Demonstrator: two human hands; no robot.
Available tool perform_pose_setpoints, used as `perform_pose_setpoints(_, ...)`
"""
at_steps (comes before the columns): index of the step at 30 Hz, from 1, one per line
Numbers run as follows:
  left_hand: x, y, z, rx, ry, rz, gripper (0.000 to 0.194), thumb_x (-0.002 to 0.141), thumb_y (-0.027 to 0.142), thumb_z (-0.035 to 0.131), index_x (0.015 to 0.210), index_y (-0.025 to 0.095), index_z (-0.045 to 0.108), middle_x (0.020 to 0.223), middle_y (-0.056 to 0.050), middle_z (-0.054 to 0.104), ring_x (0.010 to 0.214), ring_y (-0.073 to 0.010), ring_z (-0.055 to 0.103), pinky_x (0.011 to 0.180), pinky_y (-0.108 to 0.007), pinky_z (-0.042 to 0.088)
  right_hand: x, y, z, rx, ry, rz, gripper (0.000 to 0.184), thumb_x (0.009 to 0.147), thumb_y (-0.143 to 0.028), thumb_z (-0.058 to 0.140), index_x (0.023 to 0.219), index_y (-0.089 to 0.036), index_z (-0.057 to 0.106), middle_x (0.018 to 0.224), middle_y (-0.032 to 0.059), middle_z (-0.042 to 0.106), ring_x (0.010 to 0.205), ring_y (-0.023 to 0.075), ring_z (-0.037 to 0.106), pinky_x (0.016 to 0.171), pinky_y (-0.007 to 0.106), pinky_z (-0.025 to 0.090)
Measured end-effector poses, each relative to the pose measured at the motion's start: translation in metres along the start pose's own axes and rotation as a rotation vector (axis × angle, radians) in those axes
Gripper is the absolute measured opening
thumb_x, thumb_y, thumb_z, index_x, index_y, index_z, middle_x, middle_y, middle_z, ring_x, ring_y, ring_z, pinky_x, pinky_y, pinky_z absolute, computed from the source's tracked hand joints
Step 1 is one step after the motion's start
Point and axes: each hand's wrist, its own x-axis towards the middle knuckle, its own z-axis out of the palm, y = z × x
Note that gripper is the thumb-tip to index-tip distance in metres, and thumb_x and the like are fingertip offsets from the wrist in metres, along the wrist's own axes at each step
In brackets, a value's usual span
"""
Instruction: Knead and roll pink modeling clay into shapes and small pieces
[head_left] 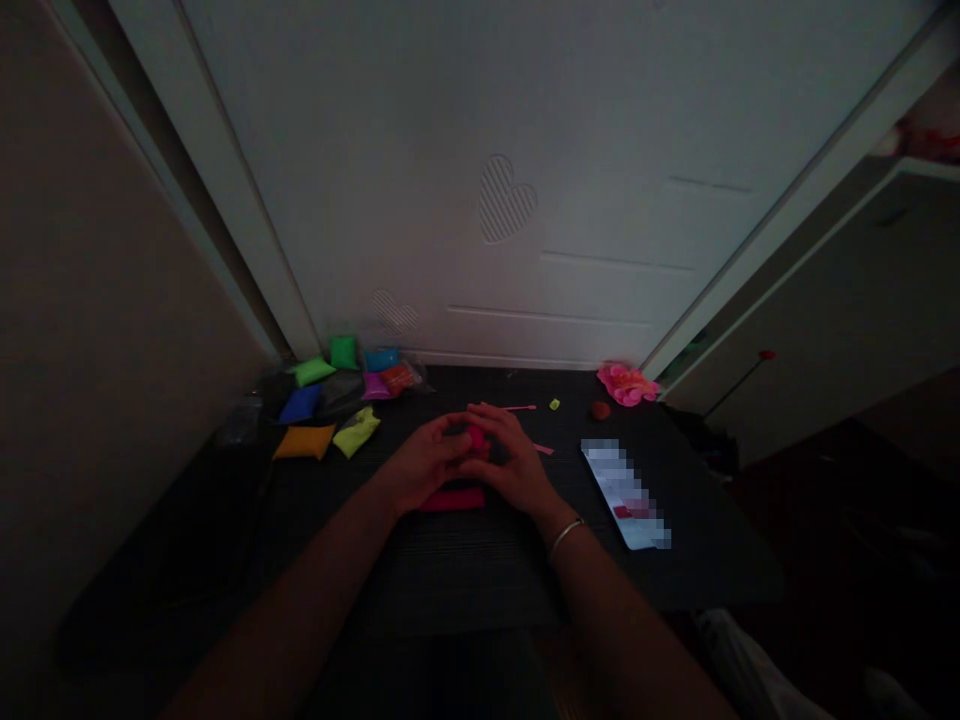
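Between both hands is a small pink-red lump of clay (pixel 477 440). My left hand (pixel 427 458) has its fingers closed around the lump's left side. My right hand (pixel 511 458), with a bracelet at the wrist, curves its fingers over the lump from the right. Just below the hands lies a flat pink-red packet (pixel 453 499), partly hidden by the left hand. Beyond them on the dark table are a thin pink stick (pixel 522 408) and a flat pink tool (pixel 543 449), both partly covered by the right hand.
Several colourful soft packets, including an orange packet (pixel 304 442) and a yellow packet (pixel 357 431), lie at the left. To the right are a phone (pixel 626 495) with a lit screen, a brownish-red ball (pixel 600 411) and a pink flower (pixel 628 384). A white panel (pixel 420 180) rises behind the table.
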Motion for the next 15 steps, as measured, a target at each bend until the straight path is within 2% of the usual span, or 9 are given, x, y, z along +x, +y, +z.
perform_pose_setpoints(5, -0.0012, 0.0003, 0.0005, 0.014, -0.006, -0.024, 0.039, 0.063, 0.019, 0.072, 0.098, 0.016, 0.054, 0.080, -0.003, 0.064, 0.068, -0.0128, 0.062, 0.070, -0.032, 0.051, -0.0001, -0.0007, -0.0008, 0.007, 0.015, 0.009, 0.036, 0.074, -0.027, 0.063, 0.110, -0.031, 0.056, 0.117, 0.0037, 0.054, 0.118, 0.0201, 0.041, 0.100, 0.042, 0.032)
perform_pose_setpoints(10, -0.0002, -0.0012, -0.0006, 0.012, 0.005, -0.027, 0.029, 0.063, 0.022, 0.072, 0.088, 0.013, 0.059, 0.081, -0.004, 0.064, 0.068, -0.0131, 0.062, 0.066, -0.028, 0.051, -0.0009, -0.0015, 0.0006, -0.063, 0.035, 0.021, 0.034, 0.075, -0.026, 0.062, 0.108, -0.032, 0.058, 0.116, 0.0032, 0.054, 0.116, 0.0206, 0.043, 0.099, 0.042, 0.032)
perform_pose_setpoints(13, 0.0000, -0.0004, -0.0005, 0.007, 0.049, -0.006, 0.025, 0.061, 0.018, 0.073, 0.082, 0.011, 0.062, 0.076, -0.004, 0.065, 0.069, -0.0121, 0.062, 0.066, -0.024, 0.050, -0.0015, -0.0009, 0.0005, -0.085, 0.035, 0.017, 0.050, 0.070, -0.028, 0.067, 0.118, -0.031, 0.050, 0.120, 0.0049, 0.052, 0.117, 0.0211, 0.042, 0.099, 0.042, 0.033)
perform_pose_setpoints(15, -0.0004, 0.0005, -0.0005, 0.012, 0.066, 0.000, 0.023, 0.060, 0.017, 0.074, 0.079, 0.011, 0.063, 0.073, -0.004, 0.065, 0.068, -0.0116, 0.061, 0.068, -0.024, 0.050, -0.0019, 0.0000, 0.0000, -0.101, 0.022, 0.006, 0.052, 0.070, -0.029, 0.068, 0.119, -0.030, 0.049, 0.122, 0.0055, 0.050, 0.117, 0.0211, 0.042, 0.099, 0.042, 0.033)
